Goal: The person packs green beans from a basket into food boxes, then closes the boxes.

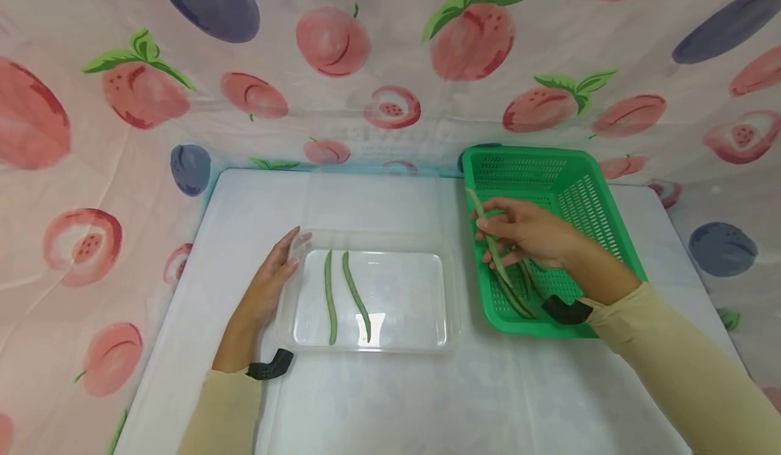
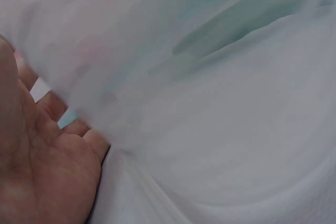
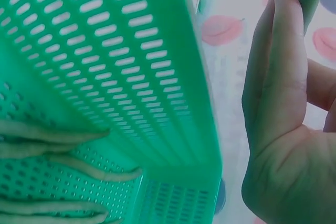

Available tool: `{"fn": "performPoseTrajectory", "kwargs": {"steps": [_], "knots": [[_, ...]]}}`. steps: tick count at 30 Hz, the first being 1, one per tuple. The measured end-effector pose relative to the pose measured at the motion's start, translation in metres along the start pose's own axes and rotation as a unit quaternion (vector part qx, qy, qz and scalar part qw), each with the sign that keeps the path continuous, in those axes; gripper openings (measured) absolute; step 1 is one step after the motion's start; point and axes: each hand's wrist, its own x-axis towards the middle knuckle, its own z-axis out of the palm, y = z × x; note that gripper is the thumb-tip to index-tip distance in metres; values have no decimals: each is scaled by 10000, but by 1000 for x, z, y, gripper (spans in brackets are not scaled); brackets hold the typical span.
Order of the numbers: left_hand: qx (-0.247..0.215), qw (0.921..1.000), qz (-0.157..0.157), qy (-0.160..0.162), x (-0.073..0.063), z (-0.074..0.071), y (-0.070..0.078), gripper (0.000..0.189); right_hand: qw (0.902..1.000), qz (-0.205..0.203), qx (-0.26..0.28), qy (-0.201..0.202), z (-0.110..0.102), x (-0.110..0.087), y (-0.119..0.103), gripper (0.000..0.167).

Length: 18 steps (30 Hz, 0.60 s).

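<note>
A clear plastic container (image 1: 396, 306) lies on the white table with two green beans, one on the left (image 1: 330, 299) and one slanting beside it (image 1: 356, 295). My left hand (image 1: 268, 279) holds its left end near the far corner, thumb at the rim. To the right stands a green slotted basket (image 1: 482, 292). Above its left side, my right hand (image 1: 531, 231) pinches a long green bean (image 1: 476, 203) between thumb and fingers. Several more beans (image 3: 52, 205) lie on the basket's floor in the right wrist view, partly hidden under the hand in the head view.
A fruit-printed cloth (image 1: 256, 143) rises behind the table and along both sides. Between the container and the basket runs a narrow strip of white table (image 1: 468, 373). Black wrist cameras (image 1: 271, 365) sit at both cuffs.
</note>
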Motion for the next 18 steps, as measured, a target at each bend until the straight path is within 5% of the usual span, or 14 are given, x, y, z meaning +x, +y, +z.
{"fn": "performPoseTrajectory", "kwargs": {"steps": [18], "knots": [[-14, 9999, -111, 2, 0, 0, 0, 60, 9995, -163, 164, -222, 36, -1, -13, 40]]}}
